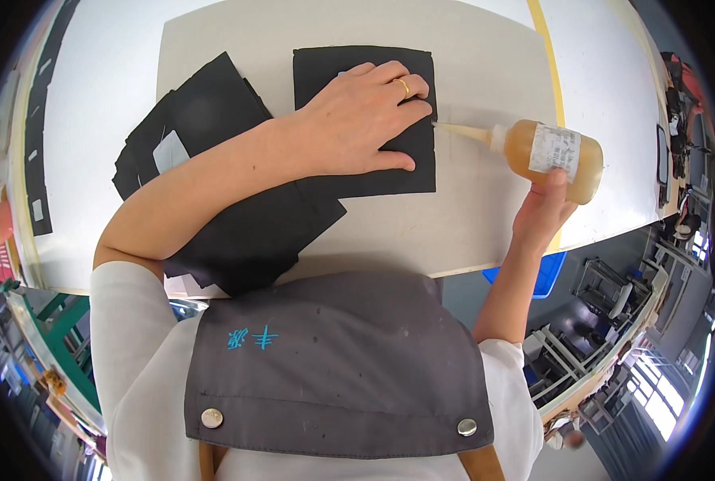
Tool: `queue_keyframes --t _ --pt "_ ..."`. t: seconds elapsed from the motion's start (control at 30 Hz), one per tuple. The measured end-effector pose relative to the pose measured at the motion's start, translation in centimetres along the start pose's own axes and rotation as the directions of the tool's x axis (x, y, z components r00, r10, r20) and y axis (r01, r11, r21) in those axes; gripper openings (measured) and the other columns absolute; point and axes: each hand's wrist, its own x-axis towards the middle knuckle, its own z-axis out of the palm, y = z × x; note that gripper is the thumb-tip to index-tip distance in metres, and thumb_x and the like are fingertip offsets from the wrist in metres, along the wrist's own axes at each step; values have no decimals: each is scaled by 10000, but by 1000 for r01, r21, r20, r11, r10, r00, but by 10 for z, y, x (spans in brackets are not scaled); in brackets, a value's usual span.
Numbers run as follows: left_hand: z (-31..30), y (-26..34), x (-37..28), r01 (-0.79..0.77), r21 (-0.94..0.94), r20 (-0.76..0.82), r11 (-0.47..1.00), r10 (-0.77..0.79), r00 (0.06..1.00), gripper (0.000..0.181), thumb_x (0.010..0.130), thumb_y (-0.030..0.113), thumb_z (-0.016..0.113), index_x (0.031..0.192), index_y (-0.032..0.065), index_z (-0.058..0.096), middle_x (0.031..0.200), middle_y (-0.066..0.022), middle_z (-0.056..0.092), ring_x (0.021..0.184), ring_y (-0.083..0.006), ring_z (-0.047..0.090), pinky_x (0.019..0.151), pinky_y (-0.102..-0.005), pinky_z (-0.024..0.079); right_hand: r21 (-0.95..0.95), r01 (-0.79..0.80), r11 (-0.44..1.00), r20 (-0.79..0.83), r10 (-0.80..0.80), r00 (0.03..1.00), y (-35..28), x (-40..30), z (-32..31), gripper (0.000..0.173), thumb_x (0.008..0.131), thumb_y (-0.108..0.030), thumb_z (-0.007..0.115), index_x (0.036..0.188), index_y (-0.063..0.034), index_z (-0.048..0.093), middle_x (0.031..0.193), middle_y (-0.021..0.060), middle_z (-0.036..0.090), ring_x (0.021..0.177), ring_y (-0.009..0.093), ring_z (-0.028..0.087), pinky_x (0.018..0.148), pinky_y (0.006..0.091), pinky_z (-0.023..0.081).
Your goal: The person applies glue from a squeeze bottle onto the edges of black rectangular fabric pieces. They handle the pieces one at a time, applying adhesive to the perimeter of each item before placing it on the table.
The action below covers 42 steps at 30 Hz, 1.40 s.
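A black fabric square [366, 184] lies flat on a grey-beige sheet [481, 72] on the table. Pressed down across its middle, palm downward, is my left hand [366, 117], with a ring on one finger and the thumb spread apart. My right hand [547, 204] holds a squeeze bottle [518, 147] of amber liquid on its side, a worn label with writing on it. The bottle's tapered nozzle [463, 130] points left, and its tip meets the square's right edge close to my left fingers. Under my left forearm lies a pile of black fabric pieces [243, 234].
A white tag [170, 153] lies on the pile. Yellow tape [551, 72] runs along the white tabletop [610, 120] at right. A black strip [40, 162] with pale patches lies at the far left. A blue bin [548, 273] stands below the table's front edge.
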Motion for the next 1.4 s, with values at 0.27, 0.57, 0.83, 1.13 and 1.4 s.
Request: queue_keyframes --t 0.27,0.57,0.83,1.13,1.4 --pt "1 -2 0 -19 4 -6 1000 19 1000 534 699 325 740 1110 38 555 1162 -50 483 1093 -228 455 908 -354 429 -74 5 997 143 6 990 -12 -1 -23 652 776 -314 648 1286 0 390 1200 113 504 1131 239 504 971 412 406" --pt "0 0 -6 -11 -14 -2 1000 11 1000 522 709 294 738 1125 43 547 1194 -56 479 1109 -238 451 932 -362 417 113 -85 990 -187 106 977 -20 -63 -39 748 777 -409 667 1307 9 345 1248 110 465 1154 236 486 957 396 430" --pt "-15 -7 -22 -1 -85 21 996 3 1000 486 681 234 757 1110 95 578 1181 -47 488 1122 -248 434 954 -370 393 39 -127 991 -243 133 961 -14 -120 -31 792 791 -452 661 1344 -24 290 1290 93 425 1185 225 459 944 392 448" --pt "-12 -12 -38 19 -96 10 995 -18 1000 518 659 283 770 1105 89 593 1192 -51 473 1135 -249 413 956 -376 381 46 -130 990 -135 135 982 -17 -137 7 788 796 -459 658 1353 -45 283 1301 81 413 1195 226 440 979 402 403" --pt "-11 -13 -38 40 -100 7 994 -39 999 511 658 293 775 1091 86 600 1190 -56 480 1138 -249 422 941 -375 389 146 -129 981 8 129 992 -18 -141 44 816 718 -390 756 1309 0 349 1238 106 476 1117 237 502 950 386 412"
